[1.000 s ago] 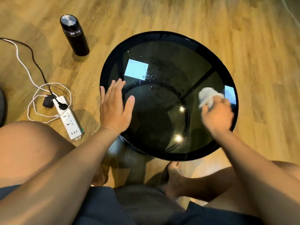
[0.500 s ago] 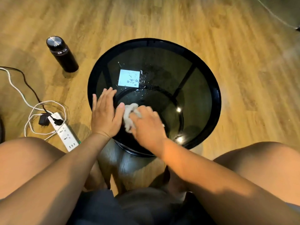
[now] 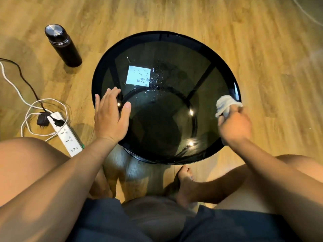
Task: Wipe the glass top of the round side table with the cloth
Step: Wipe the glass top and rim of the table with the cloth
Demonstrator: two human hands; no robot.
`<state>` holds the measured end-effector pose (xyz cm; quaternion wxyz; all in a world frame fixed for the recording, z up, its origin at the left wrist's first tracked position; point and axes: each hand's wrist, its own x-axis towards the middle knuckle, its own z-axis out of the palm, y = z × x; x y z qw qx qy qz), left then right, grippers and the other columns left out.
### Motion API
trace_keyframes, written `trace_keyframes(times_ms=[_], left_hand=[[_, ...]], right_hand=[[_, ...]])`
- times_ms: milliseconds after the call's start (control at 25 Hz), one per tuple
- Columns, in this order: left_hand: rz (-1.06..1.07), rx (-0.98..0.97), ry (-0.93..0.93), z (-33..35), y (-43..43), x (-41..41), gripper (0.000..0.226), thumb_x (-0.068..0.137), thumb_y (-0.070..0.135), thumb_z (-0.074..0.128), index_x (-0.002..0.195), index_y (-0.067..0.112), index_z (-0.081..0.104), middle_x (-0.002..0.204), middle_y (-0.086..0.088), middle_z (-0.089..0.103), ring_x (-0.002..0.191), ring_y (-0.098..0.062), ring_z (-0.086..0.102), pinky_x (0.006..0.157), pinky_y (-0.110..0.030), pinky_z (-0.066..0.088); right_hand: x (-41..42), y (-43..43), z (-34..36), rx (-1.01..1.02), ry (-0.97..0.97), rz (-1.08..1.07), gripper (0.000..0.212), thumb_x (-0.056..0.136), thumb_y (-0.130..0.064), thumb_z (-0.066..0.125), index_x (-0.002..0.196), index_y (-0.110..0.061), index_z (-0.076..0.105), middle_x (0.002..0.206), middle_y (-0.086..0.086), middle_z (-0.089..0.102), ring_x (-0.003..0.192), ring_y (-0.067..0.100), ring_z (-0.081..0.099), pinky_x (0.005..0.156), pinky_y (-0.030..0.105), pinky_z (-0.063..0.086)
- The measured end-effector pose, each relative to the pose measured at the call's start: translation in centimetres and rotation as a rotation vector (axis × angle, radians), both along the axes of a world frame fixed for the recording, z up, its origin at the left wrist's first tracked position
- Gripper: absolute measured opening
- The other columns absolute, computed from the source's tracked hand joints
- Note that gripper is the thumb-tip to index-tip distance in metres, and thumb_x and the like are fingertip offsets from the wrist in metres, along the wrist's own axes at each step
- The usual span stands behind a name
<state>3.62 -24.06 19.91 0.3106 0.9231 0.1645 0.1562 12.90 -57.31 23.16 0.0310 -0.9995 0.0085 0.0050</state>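
The right hand [image 3: 234,126] is gripping the bunched cloth [image 3: 225,105] at the right rim of the desk [image 3: 164,34], while apparent droplets [image 3: 153,79] are lying up-left, nearer the spread, flat-resting left hand [image 3: 110,117].

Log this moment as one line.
phase: wiping | right hand: grips cloth, glass right edge | left hand: flat on left edge | droplets: far centre, unwiped
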Motion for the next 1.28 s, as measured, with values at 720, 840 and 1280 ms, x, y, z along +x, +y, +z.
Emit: trace_keyframes(times_ms=[720,840,1280], left_hand=[[0.009,0.021,-0.034,0.2,0.0,-0.3,0.049,0.098,0.040,0.036,0.137,0.011,0.045,0.149,-0.012,0.046,0.143,-0.027,0.037,0.125,-0.047,0.005],[0.010,-0.001,-0.023,0.0,0.1,-0.2,0.051,0.097,0.042,0.034,0.137,0.012,0.045,0.150,-0.011,0.046,0.143,-0.026,0.037,0.125,-0.047,0.006],[0.014,-0.014,-0.040,0.0,0.0,-0.2,0.054,0.096,0.046,0.031,0.136,0.013,0.048,0.150,-0.011,0.047,0.143,-0.028,0.038,0.124,-0.049,0.010]], right_hand=[[-2.9,-4.2,3.7,-0.179,0.135,0.350,0.037,0.082,-0.029,0.062,0.113,-0.010,0.054,0.108,0.016,0.061,0.096,0.038,0.061,0.072,0.038,0.051],[0.3,-5.4,3.5,-0.155,0.167,0.166,0.043,0.080,-0.029,0.052,0.117,-0.007,0.054,0.109,0.022,0.059,0.094,0.042,0.062,0.074,0.036,0.050],[-14.3,13.6,0.5,0.291,-0.005,0.473,0.033,0.084,-0.045,0.060,0.092,-0.013,0.063,0.092,0.005,0.059,0.081,0.023,0.058,0.069,0.034,0.048]])
